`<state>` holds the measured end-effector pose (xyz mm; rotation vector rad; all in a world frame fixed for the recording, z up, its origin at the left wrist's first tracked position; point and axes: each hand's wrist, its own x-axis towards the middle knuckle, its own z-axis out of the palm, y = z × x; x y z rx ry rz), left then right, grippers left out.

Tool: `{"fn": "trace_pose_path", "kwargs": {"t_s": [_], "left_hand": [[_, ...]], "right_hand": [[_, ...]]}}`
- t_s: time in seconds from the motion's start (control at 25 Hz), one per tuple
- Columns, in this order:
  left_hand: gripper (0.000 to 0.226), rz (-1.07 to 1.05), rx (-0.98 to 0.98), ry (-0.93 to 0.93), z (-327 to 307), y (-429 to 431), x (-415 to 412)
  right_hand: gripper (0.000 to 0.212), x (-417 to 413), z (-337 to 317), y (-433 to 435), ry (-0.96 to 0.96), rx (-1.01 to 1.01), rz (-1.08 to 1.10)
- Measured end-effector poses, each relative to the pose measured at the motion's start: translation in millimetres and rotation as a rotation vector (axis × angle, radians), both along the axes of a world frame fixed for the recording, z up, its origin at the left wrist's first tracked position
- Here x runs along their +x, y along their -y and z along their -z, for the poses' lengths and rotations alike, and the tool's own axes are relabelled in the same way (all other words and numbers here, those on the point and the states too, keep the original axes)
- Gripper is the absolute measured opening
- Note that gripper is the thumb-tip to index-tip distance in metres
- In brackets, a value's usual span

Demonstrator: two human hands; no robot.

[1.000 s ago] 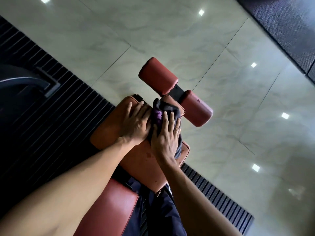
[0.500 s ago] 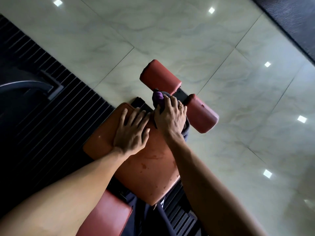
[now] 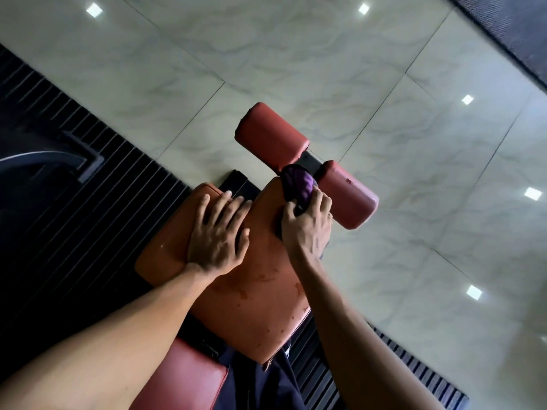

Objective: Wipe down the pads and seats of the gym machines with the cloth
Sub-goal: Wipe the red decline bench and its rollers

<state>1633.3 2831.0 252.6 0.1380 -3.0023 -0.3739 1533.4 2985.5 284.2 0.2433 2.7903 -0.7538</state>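
Pale marble-tile floor (image 3: 296,54) beyond; we note the left hand (image 3: 217,241) spread flat on the orange seat pad (image 3: 251,306), probably bracing it. The right hand (image 3: 307,226) grips the bunched purple cloth (image 3: 297,184) at the pad's far edge, just beside the right roller pad (image 3: 349,199); we judge open wiping room lies nearward.

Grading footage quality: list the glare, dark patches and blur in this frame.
Head view: square lamp reflections glare off the glossy floor; head view, left: the ribbed mat is nearly black; head view, top right: the carpet has a smeared edge; head view, centre: seat, cloth and right hand are dim but sharp.
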Motion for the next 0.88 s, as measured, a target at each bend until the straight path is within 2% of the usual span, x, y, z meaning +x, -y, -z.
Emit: {"fn": "trace_pose_path", "kwargs": {"t_s": [0.16,0.4,0.48,0.6,0.64,0.72,0.88], "left_hand": [[0.051,0.012,-0.008,-0.027,3,1,1],[0.050,0.010,0.004,-0.040,3,1,3],[0.051,0.015,0.013,-0.032,3,2,5],[0.054,0.007,0.041,-0.005,1,2,3],[0.055,0.009,0.041,-0.002,1,2,4],[0.054,0.032,0.022,-0.007,2,2,7],[0.050,0.082,0.026,0.000,9,9,9]], "right_hand": [[0.058,30,-1,20,-0.170,0.108,-0.194],[0.056,129,-6,-24,-0.146,0.154,-0.536],[0.058,113,-5,-33,-0.082,0.157,-0.479],[0.065,68,-14,-3,0.100,0.048,-0.005],[0.069,63,-17,12,0.156,0.028,0.089],[0.076,80,-23,35,0.165,0.082,0.032],[0.082,153,-29,25,0.120,0.222,-0.317]]}}
